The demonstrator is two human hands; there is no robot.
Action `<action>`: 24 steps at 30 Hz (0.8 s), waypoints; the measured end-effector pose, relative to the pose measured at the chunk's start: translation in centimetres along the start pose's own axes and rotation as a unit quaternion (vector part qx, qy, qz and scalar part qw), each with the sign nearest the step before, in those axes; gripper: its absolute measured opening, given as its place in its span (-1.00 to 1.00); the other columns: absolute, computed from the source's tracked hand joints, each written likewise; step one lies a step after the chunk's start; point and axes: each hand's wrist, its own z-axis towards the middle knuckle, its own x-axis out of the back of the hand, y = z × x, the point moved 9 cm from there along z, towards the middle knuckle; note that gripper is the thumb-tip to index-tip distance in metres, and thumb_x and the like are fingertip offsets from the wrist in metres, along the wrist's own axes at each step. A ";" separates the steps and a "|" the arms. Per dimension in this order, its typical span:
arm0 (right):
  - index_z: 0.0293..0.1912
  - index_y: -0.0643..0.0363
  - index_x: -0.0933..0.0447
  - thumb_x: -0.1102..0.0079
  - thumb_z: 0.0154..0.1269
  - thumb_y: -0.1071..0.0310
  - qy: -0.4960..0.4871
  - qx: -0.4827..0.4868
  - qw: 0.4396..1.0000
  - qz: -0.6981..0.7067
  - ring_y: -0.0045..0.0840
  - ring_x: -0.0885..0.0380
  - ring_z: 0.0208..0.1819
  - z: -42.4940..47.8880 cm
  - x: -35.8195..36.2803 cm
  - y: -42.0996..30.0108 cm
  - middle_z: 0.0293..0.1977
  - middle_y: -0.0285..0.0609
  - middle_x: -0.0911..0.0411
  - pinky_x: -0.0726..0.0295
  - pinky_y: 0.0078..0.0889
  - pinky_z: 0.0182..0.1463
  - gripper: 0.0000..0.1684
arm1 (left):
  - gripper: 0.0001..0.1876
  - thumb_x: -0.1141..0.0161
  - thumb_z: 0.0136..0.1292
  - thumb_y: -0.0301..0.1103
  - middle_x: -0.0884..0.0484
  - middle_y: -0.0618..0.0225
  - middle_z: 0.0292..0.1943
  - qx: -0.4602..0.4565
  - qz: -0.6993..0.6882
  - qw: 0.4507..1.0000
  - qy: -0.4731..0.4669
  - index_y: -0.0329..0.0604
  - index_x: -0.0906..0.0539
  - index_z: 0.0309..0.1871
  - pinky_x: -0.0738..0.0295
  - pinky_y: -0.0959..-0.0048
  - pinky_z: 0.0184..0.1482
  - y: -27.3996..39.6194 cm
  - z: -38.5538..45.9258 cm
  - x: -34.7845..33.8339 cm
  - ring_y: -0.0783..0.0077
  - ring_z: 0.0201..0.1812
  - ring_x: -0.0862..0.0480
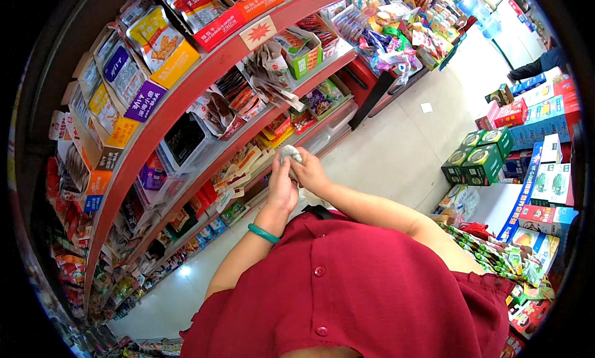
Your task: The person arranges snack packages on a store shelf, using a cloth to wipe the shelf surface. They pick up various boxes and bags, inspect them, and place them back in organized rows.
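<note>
A bunched, pale grey-white cloth [290, 153] is held between my two hands, in front of my chest. My left hand [282, 185], with a green bangle on its wrist, presses against it from the left side. From the right, my right hand [310, 171] grips the cloth with bent fingers. Much of the cloth is hidden by the fingers. The hands are beside red-edged store shelves [204, 172] that hold boxes of packaged snacks.
Loose snack packs [395, 42] are heaped at the shelf's far end. Green boxes [481, 165] are stacked on the right, near other cartons. A small white paper square [426, 107] lies on the tiled floor [395, 149]. Another person's dark sleeve [534, 69] shows at the upper right.
</note>
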 end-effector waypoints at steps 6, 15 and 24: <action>-0.34 0.29 -0.51 0.03 0.27 0.05 -0.011 -0.125 0.992 0.019 -0.32 -0.51 -0.45 -0.7 3.0 3.8 -0.55 0.01 -0.51 -0.43 -0.33 -0.32 -0.57 | -0.69 0.03 0.32 -0.41 -0.44 0.33 -0.04 0.003 0.107 0.993 0.039 -0.18 -0.30 0.11 -0.40 0.46 -0.03 -2.8 -1.7 0.3 0.52 -0.07 -0.46; -0.12 0.36 -0.46 0.04 0.32 0.19 -0.192 -0.114 0.969 0.111 -0.67 -0.41 -0.24 -6.9 3.9 1.1 -0.28 -0.28 -0.50 -0.40 -0.57 -0.11 -0.62 | -0.71 0.03 0.33 -0.14 -0.56 0.36 -0.30 -0.026 0.032 0.996 0.080 -0.21 -0.47 -0.18 -0.47 0.49 -0.21 -2.7 -4.3 3.0 0.50 -0.30 -0.57; 0.09 0.22 -0.33 0.04 0.30 0.21 -0.137 0.035 0.990 0.020 -0.51 -0.41 -0.05 -15.0 3.8 -7.0 -0.10 -0.15 -0.45 -0.35 -0.41 0.08 -0.57 | -0.41 0.18 0.25 0.23 -0.28 0.26 0.14 0.064 -0.027 0.997 0.039 0.01 -0.26 0.17 -0.35 0.12 0.03 -1.5 -9.1 3.5 0.33 0.02 -0.39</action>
